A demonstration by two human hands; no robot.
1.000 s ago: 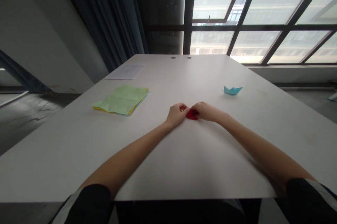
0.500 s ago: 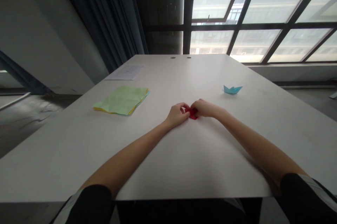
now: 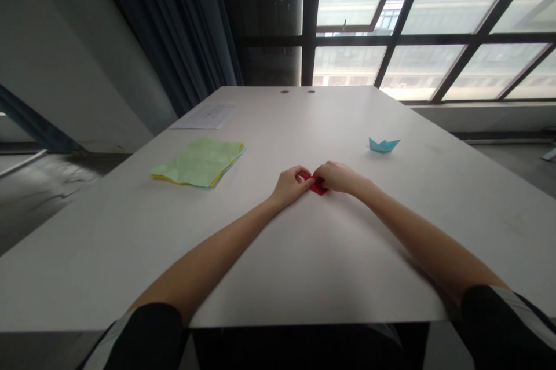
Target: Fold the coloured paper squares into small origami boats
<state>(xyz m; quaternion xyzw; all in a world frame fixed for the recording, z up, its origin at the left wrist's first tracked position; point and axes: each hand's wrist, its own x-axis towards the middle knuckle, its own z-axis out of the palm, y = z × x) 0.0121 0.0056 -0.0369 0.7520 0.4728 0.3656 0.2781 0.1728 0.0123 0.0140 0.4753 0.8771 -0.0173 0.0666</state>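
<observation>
A small folded piece of red paper point(image 3: 319, 189) is between my hands at the middle of the white table point(image 3: 321, 266). My left hand point(image 3: 292, 185) pinches its left side between thumb and fingers. On its right side, my right hand point(image 3: 336, 177) has its fingertips closed on the paper, and these fingers cover part of it. The exact shape of the red paper is partly hidden.
A blue paper boat point(image 3: 384, 146) stands farther back on the right. Green, yellow and blue sheets point(image 3: 200, 162) lie stacked at the left, with a printed white sheet point(image 3: 205, 117) behind them. Windows and a dark curtain point(image 3: 174, 22) are beyond the table.
The view has tilted slightly. Both hands keep hold of the red paper, and the fingers have shifted a little on it.
</observation>
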